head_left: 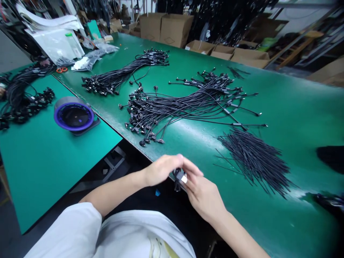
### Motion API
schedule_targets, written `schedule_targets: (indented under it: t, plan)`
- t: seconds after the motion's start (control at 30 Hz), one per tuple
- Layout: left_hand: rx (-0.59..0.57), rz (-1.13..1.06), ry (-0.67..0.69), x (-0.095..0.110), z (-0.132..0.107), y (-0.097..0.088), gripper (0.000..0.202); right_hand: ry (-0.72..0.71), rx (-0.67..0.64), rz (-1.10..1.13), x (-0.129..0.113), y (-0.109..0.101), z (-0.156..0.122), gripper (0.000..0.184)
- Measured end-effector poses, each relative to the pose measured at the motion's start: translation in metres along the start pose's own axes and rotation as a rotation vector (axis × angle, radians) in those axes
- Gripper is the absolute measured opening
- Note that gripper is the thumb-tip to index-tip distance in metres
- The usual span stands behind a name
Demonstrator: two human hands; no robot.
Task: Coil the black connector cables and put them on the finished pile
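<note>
Close to the bench's front edge, my left hand and my right hand meet around a coiled black cable. A connector with a bright metal end points out between them. The fingers of my right hand are closed on the cable. Those of my left hand curl over its top, and part of the cable is hidden under them. Beyond my hands lies a loose bundle of black cables with connectors at both ends. To the right is a heap of black cable ties.
Another cable bundle lies farther back on the green bench. At left, a purple-rimmed round device and more cables rest on a lower green table. Orange scissors and cardboard boxes are behind.
</note>
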State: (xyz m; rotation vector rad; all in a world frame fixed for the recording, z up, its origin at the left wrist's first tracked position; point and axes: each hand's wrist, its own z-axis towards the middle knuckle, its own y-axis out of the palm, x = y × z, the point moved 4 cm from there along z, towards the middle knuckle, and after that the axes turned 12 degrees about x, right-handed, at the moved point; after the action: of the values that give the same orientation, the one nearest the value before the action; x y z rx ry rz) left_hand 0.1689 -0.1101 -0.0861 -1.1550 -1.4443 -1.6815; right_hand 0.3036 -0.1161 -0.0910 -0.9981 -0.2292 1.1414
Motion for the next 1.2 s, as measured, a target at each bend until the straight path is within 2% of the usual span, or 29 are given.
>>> schedule_targets:
  t: [0.1, 0.17, 0.23, 0.27, 0.3, 0.37, 0.43, 0.53, 0.6, 0.67, 0.73, 0.8, 0.83, 0.9, 0.97, 1.03, 1.07, 1.1, 1.17, 1.2]
  plan:
    - [-0.283, 0.140, 0.057, 0.019, -0.024, 0.029, 0.059, 0.009, -0.041, 0.033, 0.004, -0.007, 0.005, 0.033]
    - [-0.513, 0.208, 0.025, 0.017, -0.038, 0.048, 0.056, -0.013, -0.011, 0.000, 0.004, -0.023, 0.014, 0.035]
    - [-0.630, 0.197, -0.068, 0.005, -0.043, 0.056, 0.054, -0.029, 0.081, -0.020, 0.001, -0.044, 0.026, 0.031]
    - [-0.611, 0.154, -0.121, -0.001, -0.040, 0.055, 0.056, -0.035, 0.132, -0.016, 0.000, -0.054, 0.031, 0.029]
    - [-0.525, 0.096, -0.157, -0.007, -0.034, 0.050, 0.057, -0.047, 0.165, -0.007, -0.002, -0.061, 0.036, 0.027]
    - [-0.255, -0.024, -0.200, -0.015, -0.020, 0.031, 0.052, -0.085, 0.177, -0.007, -0.005, -0.068, 0.042, 0.028]
    - [-0.022, -0.129, -0.253, -0.020, -0.010, 0.013, 0.041, -0.123, 0.175, -0.004, -0.007, -0.065, 0.044, 0.030]
    - [0.145, -0.232, -0.330, -0.022, -0.006, -0.004, 0.029, -0.129, 0.254, 0.067, -0.006, -0.057, 0.040, 0.030]
    - [0.219, -0.227, -0.300, -0.021, -0.002, -0.012, 0.026, -0.046, 0.254, 0.167, -0.004, -0.048, 0.035, 0.031]
    - [0.242, -0.153, -0.261, -0.020, 0.005, -0.017, 0.026, 0.112, 0.133, 0.325, -0.001, -0.035, 0.029, 0.037]
    - [0.220, -0.040, -0.269, -0.021, 0.015, -0.019, 0.025, 0.207, -0.105, 0.543, -0.005, -0.017, 0.021, 0.044]
    - [0.175, 0.074, -0.294, -0.020, 0.025, -0.018, 0.024, 0.161, -0.321, 0.654, -0.014, -0.003, 0.012, 0.045]
    - [0.157, 0.112, -0.288, -0.018, 0.029, -0.017, 0.025, 0.111, -0.365, 0.613, -0.016, 0.001, 0.009, 0.043]
    - [0.180, 0.138, -0.211, -0.009, 0.033, -0.017, 0.027, 0.036, -0.285, 0.322, -0.010, -0.001, 0.009, 0.038]
    - [0.307, 0.119, -0.089, 0.001, 0.031, -0.021, 0.031, -0.010, -0.093, -0.082, 0.002, -0.015, 0.013, 0.035]
    - [0.425, 0.086, -0.072, 0.003, 0.023, -0.028, 0.036, -0.075, 0.068, -0.384, 0.012, -0.033, 0.019, 0.032]
    - [0.416, 0.069, -0.136, -0.001, 0.019, -0.029, 0.041, -0.130, 0.114, -0.464, 0.014, -0.040, 0.021, 0.029]
    - [0.361, 0.051, -0.226, -0.006, 0.015, -0.027, 0.047, -0.195, 0.135, -0.500, 0.015, -0.044, 0.023, 0.026]
    - [0.194, 0.030, -0.361, -0.017, 0.010, -0.020, 0.054, -0.295, 0.109, -0.472, 0.016, -0.042, 0.024, 0.025]
    - [0.134, 0.027, -0.372, -0.020, 0.010, -0.016, 0.051, -0.302, 0.075, -0.423, 0.016, -0.037, 0.023, 0.028]
